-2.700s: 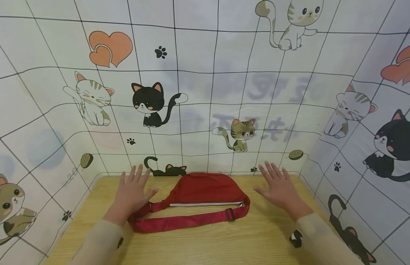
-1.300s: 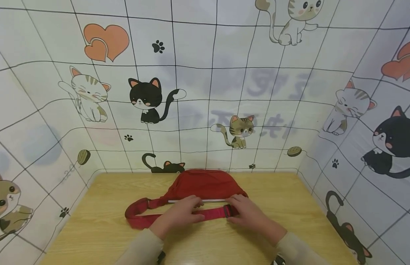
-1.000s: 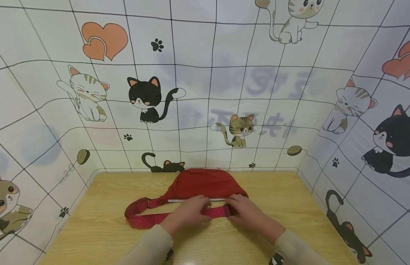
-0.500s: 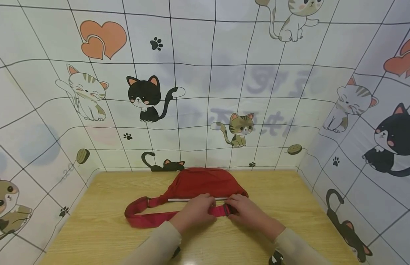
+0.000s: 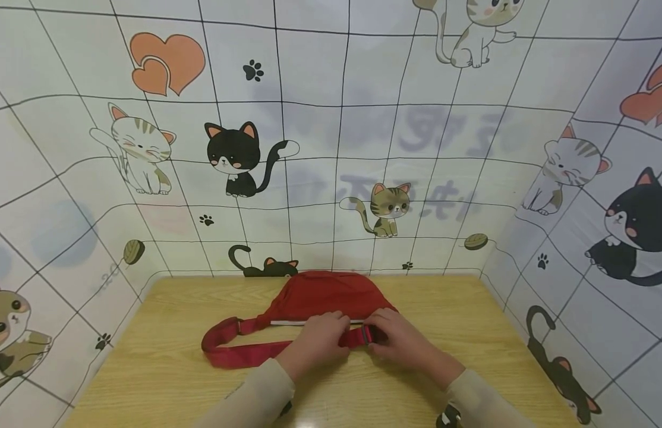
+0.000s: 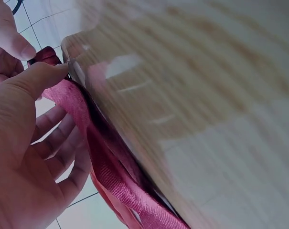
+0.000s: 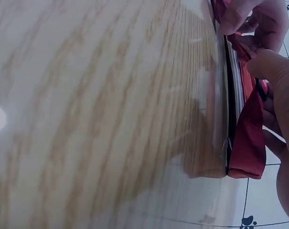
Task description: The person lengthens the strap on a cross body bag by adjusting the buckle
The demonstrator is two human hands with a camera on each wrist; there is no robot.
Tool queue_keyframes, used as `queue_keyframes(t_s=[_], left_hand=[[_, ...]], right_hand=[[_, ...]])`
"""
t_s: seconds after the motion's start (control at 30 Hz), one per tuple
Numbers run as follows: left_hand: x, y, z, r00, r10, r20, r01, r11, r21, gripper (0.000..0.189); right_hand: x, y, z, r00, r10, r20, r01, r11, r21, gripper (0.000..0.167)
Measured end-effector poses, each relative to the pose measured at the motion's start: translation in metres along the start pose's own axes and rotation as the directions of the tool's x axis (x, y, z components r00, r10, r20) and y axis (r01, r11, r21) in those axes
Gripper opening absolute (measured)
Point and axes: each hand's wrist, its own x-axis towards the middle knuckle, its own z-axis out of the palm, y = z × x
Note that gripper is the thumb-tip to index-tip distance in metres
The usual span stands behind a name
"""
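Note:
A red waist bag (image 5: 331, 297) lies at the back of the table, its white zipper edge facing me. In front of it runs its crimson strap (image 5: 251, 355), looped round at the left. My left hand (image 5: 321, 340) pinches the strap between thumb and fingers, as the left wrist view shows with the webbing (image 6: 113, 167) trailing away. Close by on the right, my right hand (image 5: 403, 339) pinches the strap at the dark slider buckle (image 5: 367, 334). In the right wrist view the strap's end section (image 7: 249, 143) stands on edge beside the fingers, which partly hide the buckle.
The wooden table (image 5: 176, 315) is enclosed at the back and sides by a white cloth wall (image 5: 320, 137) printed with cats and grid lines. Dark objects (image 5: 447, 416) sit under both sleeves at the wrists.
Both hands came down from beside the bag to the strap. The left hand then slid right along it toward the buckle. Lately the right hand has lifted the buckle slightly.

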Motion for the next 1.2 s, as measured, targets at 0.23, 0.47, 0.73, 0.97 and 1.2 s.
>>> queue_keyframes(t_s=[0.23,0.47,0.73,0.97,1.2], left_hand=[[-0.006,-0.001,-0.009,0.999,-0.001,-0.055,-0.004,0.996,-0.087,0.032],[-0.010,-0.003,-0.013,0.994,0.008,-0.110,-0.028,0.983,-0.183,0.031],[-0.012,-0.010,-0.007,0.995,-0.045,-0.085,0.006,0.909,-0.417,0.032],[-0.009,-0.013,-0.005,0.996,-0.046,-0.071,-0.002,0.823,-0.569,0.018],[-0.003,-0.012,-0.003,0.995,-0.041,-0.087,-0.021,0.787,-0.617,0.015]], right_hand=[[-0.002,0.001,-0.005,0.989,-0.097,-0.111,0.097,0.995,0.000,0.048],[-0.004,0.001,-0.009,0.989,-0.073,-0.132,0.073,0.997,0.000,0.050],[-0.006,-0.004,-0.015,0.991,-0.059,-0.123,0.059,0.998,-0.003,0.050],[-0.006,-0.004,-0.016,0.987,-0.075,-0.143,0.074,0.997,-0.017,0.051],[-0.006,-0.005,-0.020,0.989,-0.061,-0.134,0.062,0.998,0.005,0.051]])
